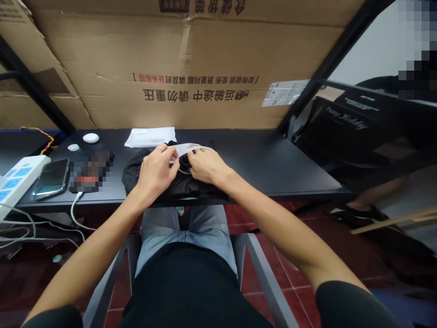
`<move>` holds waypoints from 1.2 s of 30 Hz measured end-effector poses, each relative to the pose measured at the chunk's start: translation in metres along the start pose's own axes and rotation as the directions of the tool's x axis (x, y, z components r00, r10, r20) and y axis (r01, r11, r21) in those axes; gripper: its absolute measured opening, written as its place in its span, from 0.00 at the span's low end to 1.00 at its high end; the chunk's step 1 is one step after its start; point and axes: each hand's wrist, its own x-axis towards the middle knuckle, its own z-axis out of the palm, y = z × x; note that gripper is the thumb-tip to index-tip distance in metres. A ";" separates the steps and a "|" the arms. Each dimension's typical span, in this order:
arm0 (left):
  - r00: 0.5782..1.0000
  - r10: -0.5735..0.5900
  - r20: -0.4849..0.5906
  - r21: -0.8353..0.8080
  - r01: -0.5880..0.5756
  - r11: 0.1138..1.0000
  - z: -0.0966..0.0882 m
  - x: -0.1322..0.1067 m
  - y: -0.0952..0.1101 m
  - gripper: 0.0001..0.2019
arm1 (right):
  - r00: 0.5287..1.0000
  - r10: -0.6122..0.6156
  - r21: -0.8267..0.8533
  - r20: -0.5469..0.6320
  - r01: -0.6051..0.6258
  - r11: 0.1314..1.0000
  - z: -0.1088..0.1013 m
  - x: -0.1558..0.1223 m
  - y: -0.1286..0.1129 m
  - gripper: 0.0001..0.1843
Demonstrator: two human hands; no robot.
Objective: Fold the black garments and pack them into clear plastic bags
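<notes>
A thin white strip [188, 148], like tissue or soft film, arches between my two hands over a crumpled black cloth item [133, 171] on the desk. My left hand [157, 167], with a ring on one finger, is closed on the strip's left end. Bent fingers of my right hand [207, 165] close around the strip's right part, pressed down towards the black cloth; their tips are partly hidden. A white edge also shows below the strip, between the hands. Just behind the cloth lies a flat white packet [150, 137].
On the desk [266, 159], to the left, are a phone [51, 179], a blurred-out item with a white cable, a white oval object [90, 138], a small white cap [73, 147] and a power strip [23, 175]. Cardboard [205, 54] walls the back. Another person sits at right.
</notes>
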 end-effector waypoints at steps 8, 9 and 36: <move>0.999 -0.040 0.000 -0.122 0.040 0.992 0.003 -0.004 -0.021 0.08 | 0.997 -0.071 -0.193 0.042 0.078 0.978 -0.003 -0.009 -0.014 0.19; 0.998 -0.068 0.014 -0.164 0.070 0.984 0.001 -0.005 -0.025 0.13 | 0.996 -0.082 -0.201 0.042 0.089 0.975 -0.002 -0.012 -0.014 0.18; 0.885 -0.073 0.459 -0.557 0.351 0.753 0.000 -0.006 -0.069 0.19 | 0.840 -0.491 -0.425 -0.231 0.367 0.828 0.011 0.003 -0.033 0.13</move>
